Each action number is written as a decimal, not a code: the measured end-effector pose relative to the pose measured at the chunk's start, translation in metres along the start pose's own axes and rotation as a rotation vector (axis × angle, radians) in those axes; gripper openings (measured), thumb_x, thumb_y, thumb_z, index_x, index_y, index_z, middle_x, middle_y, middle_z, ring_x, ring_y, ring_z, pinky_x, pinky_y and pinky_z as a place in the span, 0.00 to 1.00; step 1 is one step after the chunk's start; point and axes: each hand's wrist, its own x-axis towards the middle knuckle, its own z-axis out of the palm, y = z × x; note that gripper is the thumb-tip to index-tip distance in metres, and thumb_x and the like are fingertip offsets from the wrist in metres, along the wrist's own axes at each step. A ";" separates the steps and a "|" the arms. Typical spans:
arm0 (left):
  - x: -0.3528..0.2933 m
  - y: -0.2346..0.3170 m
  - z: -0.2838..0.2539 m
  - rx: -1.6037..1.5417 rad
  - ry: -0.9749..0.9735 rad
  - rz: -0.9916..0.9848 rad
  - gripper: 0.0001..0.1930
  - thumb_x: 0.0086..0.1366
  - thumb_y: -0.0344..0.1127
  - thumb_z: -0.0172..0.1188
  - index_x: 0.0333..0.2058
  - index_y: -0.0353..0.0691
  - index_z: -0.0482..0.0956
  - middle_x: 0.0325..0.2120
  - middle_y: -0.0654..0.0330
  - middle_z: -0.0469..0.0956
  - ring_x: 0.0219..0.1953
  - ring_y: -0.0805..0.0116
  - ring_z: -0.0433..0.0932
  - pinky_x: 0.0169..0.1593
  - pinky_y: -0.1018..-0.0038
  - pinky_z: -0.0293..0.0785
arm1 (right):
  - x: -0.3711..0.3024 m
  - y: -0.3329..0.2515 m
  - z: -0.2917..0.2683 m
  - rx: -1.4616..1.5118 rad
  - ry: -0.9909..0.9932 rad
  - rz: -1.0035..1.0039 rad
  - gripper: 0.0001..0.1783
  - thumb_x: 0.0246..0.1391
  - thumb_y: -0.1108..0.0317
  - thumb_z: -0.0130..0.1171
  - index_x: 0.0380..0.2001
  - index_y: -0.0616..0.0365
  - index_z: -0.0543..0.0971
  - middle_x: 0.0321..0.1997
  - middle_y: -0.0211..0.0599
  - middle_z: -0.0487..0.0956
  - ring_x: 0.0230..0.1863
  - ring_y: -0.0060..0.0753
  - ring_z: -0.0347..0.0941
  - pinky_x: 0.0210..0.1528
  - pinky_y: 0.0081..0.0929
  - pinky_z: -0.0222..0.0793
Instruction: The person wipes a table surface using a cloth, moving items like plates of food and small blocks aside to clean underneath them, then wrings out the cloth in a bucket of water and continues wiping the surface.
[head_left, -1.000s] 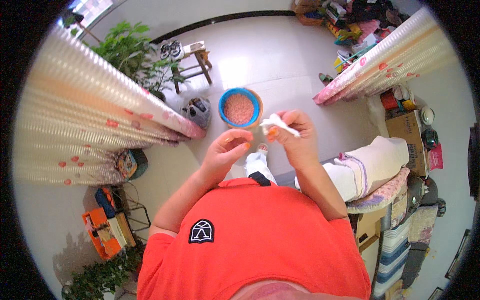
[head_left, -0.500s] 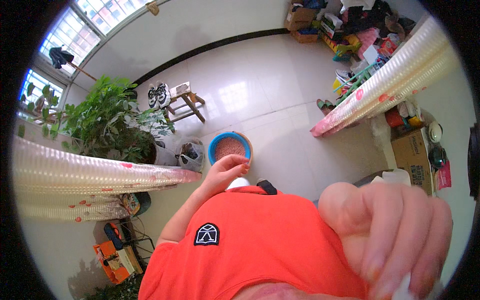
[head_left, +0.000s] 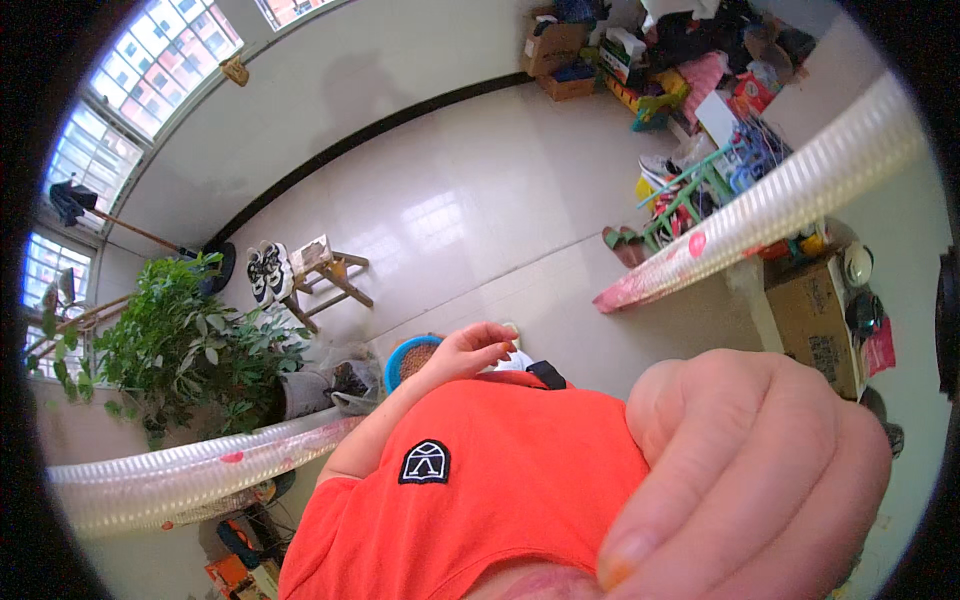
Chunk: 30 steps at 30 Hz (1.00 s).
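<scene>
Well, right hand (head_left: 750, 470) raised, curled

Shiny Things and Dull Things

The floor (head_left: 520, 185) is looking smooth and shining in the light. The curtain (head_left: 780, 205) is showing shiny, ridged cloth. The red shirt (head_left: 500, 450) is looking like dull cloth. The stool (head_left: 345, 288) is showing wood. The brown box (head_left: 812, 320) is looking like cardboard, the blue bowl (head_left: 391, 370) like smooth plastic.

The lower edge crops the right hand (head_left: 755, 475), while the left forearm (head_left: 390, 422) partly hides the basin (head_left: 394, 366).
</scene>
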 end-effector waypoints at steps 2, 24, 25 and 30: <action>0.029 0.023 -0.015 -0.036 0.056 0.024 0.13 0.67 0.33 0.57 0.48 0.37 0.75 0.39 0.62 0.79 0.42 0.75 0.76 0.44 0.77 0.72 | 0.009 0.030 -0.027 0.044 -0.028 0.011 0.08 0.52 0.74 0.63 0.34 0.66 0.76 0.36 0.49 0.77 0.33 0.41 0.78 0.35 0.32 0.76; 0.234 0.146 -0.204 -0.314 0.566 0.179 0.12 0.66 0.32 0.57 0.47 0.38 0.76 0.38 0.61 0.79 0.40 0.74 0.76 0.43 0.77 0.71 | 0.108 0.400 -0.222 0.843 -0.275 -0.114 0.09 0.51 0.79 0.61 0.36 0.73 0.80 0.37 0.56 0.79 0.34 0.48 0.79 0.36 0.36 0.77; 0.238 0.156 -0.213 -0.292 0.588 0.191 0.11 0.66 0.31 0.57 0.46 0.38 0.76 0.38 0.61 0.79 0.40 0.75 0.76 0.43 0.77 0.71 | 0.114 0.415 -0.228 0.768 -0.260 -0.193 0.09 0.51 0.80 0.61 0.37 0.72 0.80 0.39 0.57 0.79 0.34 0.48 0.79 0.35 0.36 0.77; 0.236 0.159 -0.256 -0.357 0.747 0.240 0.12 0.66 0.30 0.57 0.47 0.36 0.76 0.37 0.60 0.79 0.38 0.75 0.76 0.43 0.76 0.74 | 0.136 0.501 -0.243 0.757 -0.339 -0.282 0.12 0.52 0.75 0.62 0.40 0.69 0.80 0.42 0.57 0.78 0.37 0.48 0.78 0.37 0.34 0.78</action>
